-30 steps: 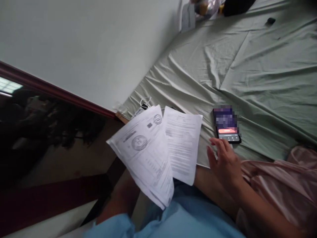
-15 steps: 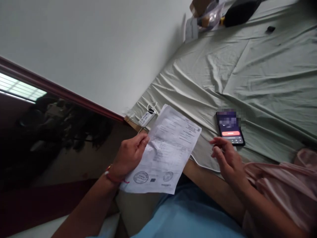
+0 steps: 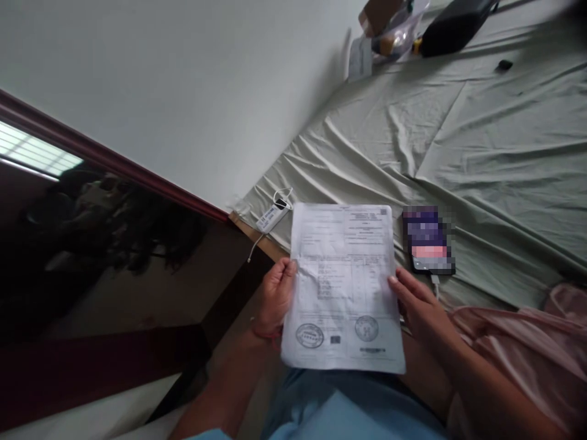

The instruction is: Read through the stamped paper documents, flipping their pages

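A printed sheet of paper [image 3: 342, 293] with two round stamps near its lower edge is held upright in front of me, above my lap. My left hand [image 3: 275, 296] grips its left edge, thumb on the front and fingers behind. At the right edge, my right hand [image 3: 415, 299] pinches the paper the same way, with part of its fingers hidden behind the sheet. Just beyond my right hand lies a phone [image 3: 427, 238] with its screen lit and a white cable [image 3: 435, 287] plugged into its lower end.
A white power strip [image 3: 271, 217] with a cord lies at the bed's corner by the wall. Wrinkled pale-green sheet [image 3: 495, 153] covers the bed. Pink cloth [image 3: 518, 342] bunches at the right. A black bag [image 3: 458, 27] and a small dark object [image 3: 505, 65] lie farther back.
The paper has moved right and turned from a tilt to nearly straight. My left hand went along with it. My right hand, apart from the paper before, now grips its right edge.
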`<state>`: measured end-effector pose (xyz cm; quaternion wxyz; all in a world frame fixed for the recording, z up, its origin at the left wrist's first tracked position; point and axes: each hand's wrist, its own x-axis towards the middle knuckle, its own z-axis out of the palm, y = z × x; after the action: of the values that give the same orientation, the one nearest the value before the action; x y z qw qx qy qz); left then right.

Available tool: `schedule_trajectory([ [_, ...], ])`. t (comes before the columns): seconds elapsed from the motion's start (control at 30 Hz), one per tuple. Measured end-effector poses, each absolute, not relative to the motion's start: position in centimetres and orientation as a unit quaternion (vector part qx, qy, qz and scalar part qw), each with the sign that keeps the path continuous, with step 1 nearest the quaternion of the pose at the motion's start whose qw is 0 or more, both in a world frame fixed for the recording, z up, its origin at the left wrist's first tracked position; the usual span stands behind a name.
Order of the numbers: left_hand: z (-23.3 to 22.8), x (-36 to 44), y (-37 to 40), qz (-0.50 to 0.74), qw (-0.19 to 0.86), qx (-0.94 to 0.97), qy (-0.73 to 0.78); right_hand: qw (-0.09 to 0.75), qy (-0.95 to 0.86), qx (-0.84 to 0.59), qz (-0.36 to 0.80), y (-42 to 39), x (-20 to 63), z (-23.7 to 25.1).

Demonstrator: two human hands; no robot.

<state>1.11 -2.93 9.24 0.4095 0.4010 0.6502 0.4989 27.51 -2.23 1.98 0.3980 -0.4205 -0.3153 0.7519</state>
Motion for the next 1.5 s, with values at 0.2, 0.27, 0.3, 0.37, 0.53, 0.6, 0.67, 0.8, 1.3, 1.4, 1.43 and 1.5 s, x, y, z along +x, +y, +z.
schedule_trajectory([
  [0.2, 3.3, 1.7, -3.9, 0.543, 0.473, 0.308, 0.622, 0.371, -0.395, -0.484, 0.687, -2.0, 27.5, 1.0],
  [0.27, 2.5, 1.6, -4.1, 0.548, 0.498, 0.270, 0.616, 0.367, -0.435, -0.509, 0.646, -1.9, 27.6, 0.9],
  [0.3, 2.3, 1.6, -4.0, 0.547, 0.509, 0.256, 0.613, 0.365, -0.450, -0.516, 0.631, -1.9, 27.7, 0.9],
  [0.37, 2.2, 1.7, -3.7, 0.548, 0.529, 0.239, 0.602, 0.362, -0.467, -0.521, 0.616, -1.8, 27.8, 0.9],
  [0.53, 2.7, 2.3, -2.6, 0.538, 0.554, 0.254, 0.582, 0.347, -0.484, -0.513, 0.618, -1.7, 27.9, 1.0],
  [0.6, 2.5, 2.3, -2.5, 0.530, 0.521, 0.293, 0.601, 0.346, -0.479, -0.508, 0.626, -1.7, 27.9, 1.0],
  [0.67, 2.1, 2.3, -2.5, 0.521, 0.484, 0.331, 0.620, 0.350, -0.473, -0.506, 0.631, -1.8, 27.9, 0.9],
  [0.8, 1.0, 1.9, -2.8, 0.518, 0.449, 0.351, 0.638, 0.343, -0.483, -0.523, 0.613, -1.9, 27.9, 0.5],
  [1.3, -0.1, 1.6, -2.8, 0.490, 0.506, 0.339, 0.624, 0.278, -0.523, -0.574, 0.566, -1.5, 28.1, 1.0],
  [1.4, -0.2, 1.4, -2.9, 0.455, 0.474, 0.351, 0.668, 0.267, -0.513, -0.578, 0.575, -1.4, 28.3, 1.4],
  [1.43, -0.2, 1.4, -3.0, 0.447, 0.464, 0.353, 0.678, 0.265, -0.508, -0.579, 0.580, -1.4, 28.3, 1.6],
  [1.5, 0.1, 1.5, -3.1, 0.439, 0.464, 0.350, 0.685, 0.261, -0.502, -0.580, 0.586, -1.4, 28.4, 2.0],
])
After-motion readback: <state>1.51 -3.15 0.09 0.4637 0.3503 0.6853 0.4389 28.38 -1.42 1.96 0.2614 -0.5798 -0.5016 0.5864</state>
